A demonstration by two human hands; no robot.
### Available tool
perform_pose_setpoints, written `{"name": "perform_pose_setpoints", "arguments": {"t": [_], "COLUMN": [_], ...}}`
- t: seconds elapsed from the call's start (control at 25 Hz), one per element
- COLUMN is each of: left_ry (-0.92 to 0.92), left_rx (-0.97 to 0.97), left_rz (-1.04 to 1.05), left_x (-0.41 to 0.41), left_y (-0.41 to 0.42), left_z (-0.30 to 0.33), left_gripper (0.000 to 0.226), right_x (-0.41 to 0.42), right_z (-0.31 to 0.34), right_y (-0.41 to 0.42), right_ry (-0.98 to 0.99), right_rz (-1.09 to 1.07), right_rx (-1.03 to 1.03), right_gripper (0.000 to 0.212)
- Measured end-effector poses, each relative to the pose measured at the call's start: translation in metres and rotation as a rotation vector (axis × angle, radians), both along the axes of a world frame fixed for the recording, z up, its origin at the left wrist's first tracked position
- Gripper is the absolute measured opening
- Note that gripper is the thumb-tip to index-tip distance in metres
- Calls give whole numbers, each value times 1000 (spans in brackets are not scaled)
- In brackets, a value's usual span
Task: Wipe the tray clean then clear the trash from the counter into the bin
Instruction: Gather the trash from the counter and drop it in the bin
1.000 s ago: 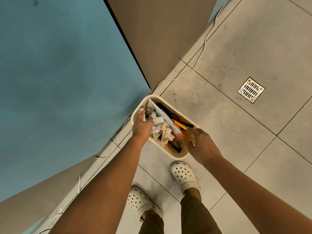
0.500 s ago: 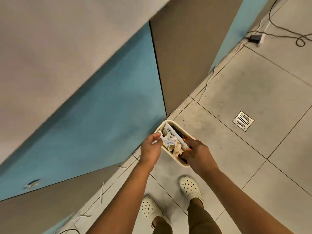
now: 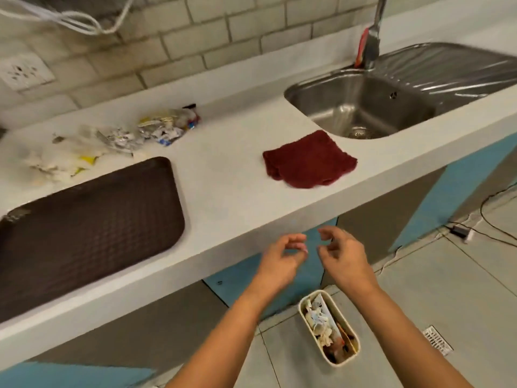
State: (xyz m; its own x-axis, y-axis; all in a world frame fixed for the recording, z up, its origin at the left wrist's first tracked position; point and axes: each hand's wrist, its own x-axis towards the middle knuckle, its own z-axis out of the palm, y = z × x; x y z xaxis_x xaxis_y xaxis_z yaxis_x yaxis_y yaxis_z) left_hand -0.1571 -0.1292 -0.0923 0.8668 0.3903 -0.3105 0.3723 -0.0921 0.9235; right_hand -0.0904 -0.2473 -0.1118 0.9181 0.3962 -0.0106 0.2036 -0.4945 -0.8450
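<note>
Since half a second ago my view is swinging up from the floor to the counter [image 3: 237, 175], and both my hands are coming up out of the bin [image 3: 329, 330]; earlier they were down in it, pressing trash in, and now they are hanging in the air in front of the counter edge, well above the bin.

Step in hand, as I am judging it: I am between loads. The bin, on the floor below the counter edge, is already holding crumpled paper and wrappers, but a pile of trash [image 3: 112, 141] is still lying on the counter, behind the tray [image 3: 92, 225] toward the wall. The tray is sitting at the left of the counter and looking bare; whether it is wiped I cannot tell. The red cloth [image 3: 309, 161] is lying folded on the counter, right of the tray, near the sink [image 3: 361, 107], where water is running.

Next move, by my estimate: I am needing to reach over the tray to the pile, gather it without scattering scraps, and carry it back down to the bin.

Grip: my left hand [image 3: 279, 261] and my right hand [image 3: 345, 260] are both loosely curled, fingers relaxed, holding nothing and touching nothing, close together but apart
</note>
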Motion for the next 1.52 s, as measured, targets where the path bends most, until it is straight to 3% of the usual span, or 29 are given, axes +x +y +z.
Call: {"name": "perform_pose_setpoints", "arguments": {"t": [0.28, 0.76, 1.2, 1.52], "left_ry": [-223, -193, -100, 94], "left_rx": [-19, 14, 68, 371], "left_rz": [226, 471, 621, 578], "left_x": [-47, -74, 43, 144], "left_y": [103, 267, 406, 494], "left_z": [96, 107, 95, 97], "left_gripper": [26, 22, 25, 23], "right_x": [-17, -18, 132, 228], "right_z": [76, 88, 91, 88], "right_y": [103, 218, 357, 479], "right_ry": [-79, -43, -136, -252], "right_rz": [111, 136, 273, 397], "right_rx": [91, 13, -49, -100], "right_gripper": [28, 27, 27, 37]}}
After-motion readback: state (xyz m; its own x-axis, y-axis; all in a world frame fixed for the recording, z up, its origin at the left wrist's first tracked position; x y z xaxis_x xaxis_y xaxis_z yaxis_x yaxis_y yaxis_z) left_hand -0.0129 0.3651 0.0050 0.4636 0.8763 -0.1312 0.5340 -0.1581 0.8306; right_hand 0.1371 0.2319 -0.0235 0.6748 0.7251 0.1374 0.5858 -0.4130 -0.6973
